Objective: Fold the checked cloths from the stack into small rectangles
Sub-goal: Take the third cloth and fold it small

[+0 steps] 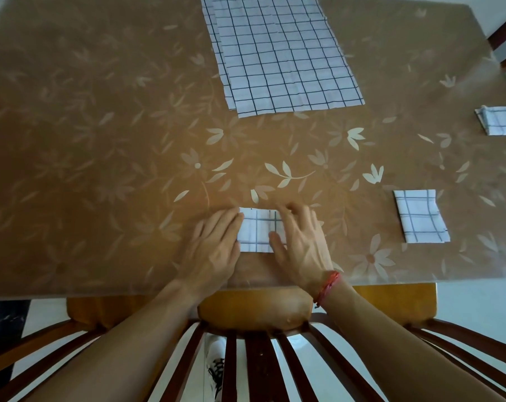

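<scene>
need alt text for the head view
The left hand and right hand press on a small folded checked cloth near the front edge of a floral table. A stack of unfolded cloths lies farther back; two folded cloths lie at the right.

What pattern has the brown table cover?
The table cover shows pale flowers and leaves; head view.

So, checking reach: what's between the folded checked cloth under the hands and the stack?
Head view: only bare brown floral table cover lies between cloth and stack.
</scene>
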### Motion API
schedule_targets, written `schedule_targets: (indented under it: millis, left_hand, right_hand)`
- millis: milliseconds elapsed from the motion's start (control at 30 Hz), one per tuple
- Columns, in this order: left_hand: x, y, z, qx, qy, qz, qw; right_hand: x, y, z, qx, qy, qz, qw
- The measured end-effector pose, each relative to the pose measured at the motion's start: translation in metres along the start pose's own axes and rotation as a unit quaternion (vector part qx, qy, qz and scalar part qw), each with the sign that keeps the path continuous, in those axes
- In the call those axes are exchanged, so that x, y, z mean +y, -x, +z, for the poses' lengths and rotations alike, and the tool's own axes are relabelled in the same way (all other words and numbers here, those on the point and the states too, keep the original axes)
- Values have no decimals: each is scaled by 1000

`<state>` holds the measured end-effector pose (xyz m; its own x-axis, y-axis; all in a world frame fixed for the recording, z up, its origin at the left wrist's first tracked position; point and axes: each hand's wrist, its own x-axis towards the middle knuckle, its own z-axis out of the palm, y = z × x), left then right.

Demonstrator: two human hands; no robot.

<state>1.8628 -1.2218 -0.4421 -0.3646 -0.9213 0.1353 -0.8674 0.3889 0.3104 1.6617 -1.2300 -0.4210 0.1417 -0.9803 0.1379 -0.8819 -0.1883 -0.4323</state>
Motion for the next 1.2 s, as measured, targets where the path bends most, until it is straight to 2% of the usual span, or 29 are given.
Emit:
schedule_targets:
  millis: [133, 267, 700, 867, 1067, 1200]
  left_hand:
    - [-5, -3, 6, -47, -49, 23, 997]
    - [-8, 0, 13, -70, -48, 36, 996]
    - [-12, 1, 15, -91, -53, 43, 993]
    - [-11, 0, 13, -104, -40, 33, 993]
    - [-9, -3, 9, -118, -38, 23, 992]
    - [-5, -9, 2, -112, 4, -8, 994]
  right_hand:
    - [-23, -9, 22, -85, 27, -87, 992]
    - [-25, -10, 44, -160, 28, -101, 982]
    - [-2, -6, 47, -171, 108, -102, 974]
    - [29, 5, 22, -180, 142, -86, 969]
    - [28, 4, 21, -189, 156, -79, 966]
    - [25, 3, 17, -193, 155, -71, 966]
